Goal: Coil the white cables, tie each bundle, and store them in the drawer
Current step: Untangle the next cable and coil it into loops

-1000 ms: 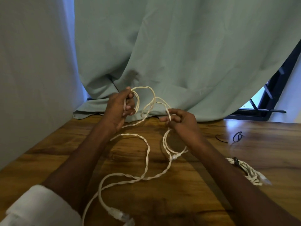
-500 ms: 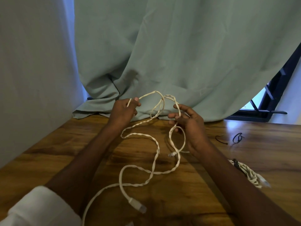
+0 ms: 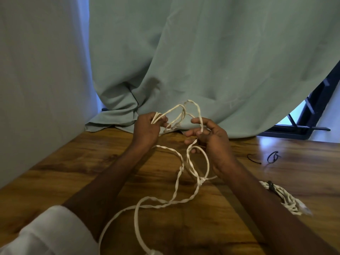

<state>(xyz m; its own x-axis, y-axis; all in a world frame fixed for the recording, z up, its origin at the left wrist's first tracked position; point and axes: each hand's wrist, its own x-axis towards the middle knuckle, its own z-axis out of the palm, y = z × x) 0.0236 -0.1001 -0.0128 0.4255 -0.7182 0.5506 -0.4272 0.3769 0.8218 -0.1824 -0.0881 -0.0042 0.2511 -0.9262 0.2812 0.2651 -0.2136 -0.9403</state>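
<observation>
Here the white cable (image 3: 181,163) is a thin, twisted cord, matte and kinked, looped in the air between your hands above the far middle of the tabletop (image 3: 77,172). Its slack runs lengthwise from those loops toward the near edge, crossing itself and leaving view there. Your left hand (image 3: 147,129) grips several strands bunched in curled fingers; your right hand (image 3: 211,137) pinches one strand between thumb and fingers, the others loosely bent. Against half a second ago, the loops stand taller and your right hand sits a little nearer you. Toward the right edge lies a tied cable bundle (image 3: 283,197), ribbed and pale, pointing at the near right corner. Beyond it lie thin black ties (image 3: 273,157) on the glossy grained wood. Soft pale-green curtain (image 3: 202,61) drapes onto the far edge.
</observation>
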